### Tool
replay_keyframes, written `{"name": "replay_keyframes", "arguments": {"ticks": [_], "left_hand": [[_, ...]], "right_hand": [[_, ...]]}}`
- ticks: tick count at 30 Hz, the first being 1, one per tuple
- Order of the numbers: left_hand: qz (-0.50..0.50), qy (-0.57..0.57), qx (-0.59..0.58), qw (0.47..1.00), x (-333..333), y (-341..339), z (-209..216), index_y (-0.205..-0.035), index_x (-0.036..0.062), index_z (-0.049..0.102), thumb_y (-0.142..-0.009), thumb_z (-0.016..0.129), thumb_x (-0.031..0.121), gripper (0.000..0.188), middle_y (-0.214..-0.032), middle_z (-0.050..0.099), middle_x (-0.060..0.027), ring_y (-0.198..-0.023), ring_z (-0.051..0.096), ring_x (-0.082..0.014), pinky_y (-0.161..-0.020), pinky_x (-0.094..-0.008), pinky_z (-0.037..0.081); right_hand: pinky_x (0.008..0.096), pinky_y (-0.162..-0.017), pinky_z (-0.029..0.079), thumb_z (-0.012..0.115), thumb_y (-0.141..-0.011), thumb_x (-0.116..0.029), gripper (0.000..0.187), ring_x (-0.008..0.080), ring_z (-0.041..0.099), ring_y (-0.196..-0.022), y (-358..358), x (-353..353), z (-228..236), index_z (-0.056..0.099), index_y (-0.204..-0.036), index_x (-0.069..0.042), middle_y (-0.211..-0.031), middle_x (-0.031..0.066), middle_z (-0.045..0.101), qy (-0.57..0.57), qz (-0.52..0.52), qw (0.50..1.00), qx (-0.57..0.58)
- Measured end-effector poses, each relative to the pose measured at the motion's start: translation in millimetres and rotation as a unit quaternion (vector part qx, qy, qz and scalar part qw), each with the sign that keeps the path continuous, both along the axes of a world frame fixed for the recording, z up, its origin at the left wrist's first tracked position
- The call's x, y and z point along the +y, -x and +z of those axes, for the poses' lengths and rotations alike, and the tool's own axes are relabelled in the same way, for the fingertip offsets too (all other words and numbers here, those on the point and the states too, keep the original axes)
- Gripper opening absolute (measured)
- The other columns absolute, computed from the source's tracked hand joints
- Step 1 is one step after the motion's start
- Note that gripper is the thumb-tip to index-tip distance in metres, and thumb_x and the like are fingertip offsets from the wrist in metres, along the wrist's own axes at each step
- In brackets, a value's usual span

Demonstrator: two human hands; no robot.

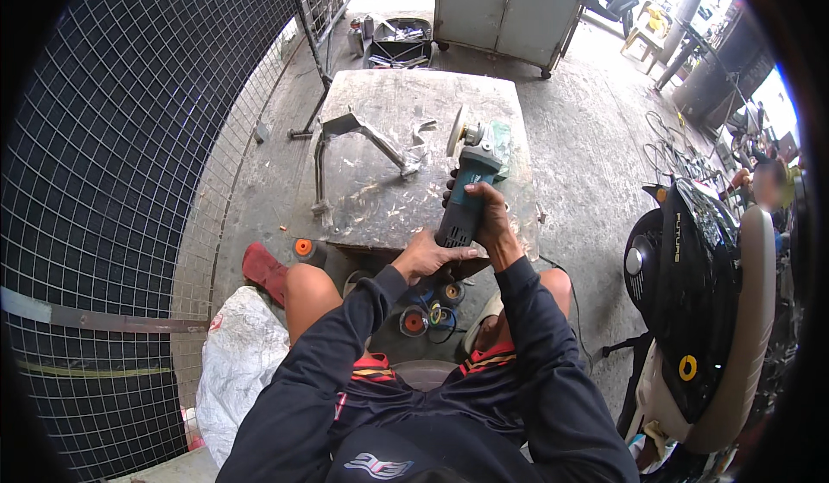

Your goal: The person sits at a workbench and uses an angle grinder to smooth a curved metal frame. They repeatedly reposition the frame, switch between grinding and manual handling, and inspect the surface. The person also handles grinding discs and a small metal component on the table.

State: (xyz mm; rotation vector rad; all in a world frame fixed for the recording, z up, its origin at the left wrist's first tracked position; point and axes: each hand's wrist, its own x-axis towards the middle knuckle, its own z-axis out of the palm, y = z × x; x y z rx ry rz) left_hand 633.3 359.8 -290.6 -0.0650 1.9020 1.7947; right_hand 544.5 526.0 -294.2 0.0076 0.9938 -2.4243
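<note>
An angle grinder, green and black, is held in both hands over the near right part of a low worn table. My right hand wraps round its body, the thumb lying along the top. At the rear end of the body, my left hand is closed round the black casing, its underside fingers hidden. The grinder's pale round disc stands on edge, facing left. To its left on the table lies a bent metal bracket with several arms, apart from the disc and untouched by either hand.
Several grinding wheels lie on the floor between my legs. A wire mesh fence runs along the left, with a white sack beside it. At right stands a black motorcycle; a grey wheeled cabinet is beyond the table.
</note>
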Motion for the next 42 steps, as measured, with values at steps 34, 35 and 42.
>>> {"name": "replay_keyframes", "arguments": {"ticks": [34,35,42], "left_hand": [[0.014,0.460,0.314,0.831,-28,84,-49,-0.123,0.0002,0.057,-0.086,0.070,0.035,0.053,-0.100,0.073,-0.0273,-0.088,0.073,-0.0456,-0.076,-0.0554,0.058],[-0.009,0.451,0.311,0.836,-37,81,-45,-0.120,0.0003,0.058,-0.085,0.072,0.037,0.053,-0.100,0.074,-0.0267,-0.088,0.073,-0.0453,-0.076,-0.0554,0.058],[-0.019,0.413,0.349,0.841,-95,60,-25,-0.121,0.0070,0.063,-0.093,0.069,0.043,0.046,-0.097,0.075,-0.0225,-0.099,0.072,-0.0422,-0.084,-0.0525,0.057]], "right_hand": [[0.0419,-0.077,0.056,0.076,-0.094,-0.028,0.031,0.0326,0.073,-0.084,-10,-52,2,0.067,-0.107,0.000,-0.094,0.0191,0.074,-0.584,-0.112,0.722,0.354],[0.0415,-0.077,0.056,0.076,-0.094,-0.027,0.031,0.0322,0.073,-0.084,-10,-54,1,0.067,-0.106,0.000,-0.094,0.0189,0.074,-0.585,-0.115,0.723,0.348],[0.0309,-0.068,0.054,0.074,-0.099,-0.022,0.025,0.0140,0.067,-0.073,-16,-79,16,0.068,-0.106,0.002,-0.086,0.0076,0.073,-0.474,-0.111,0.827,0.279]]}}
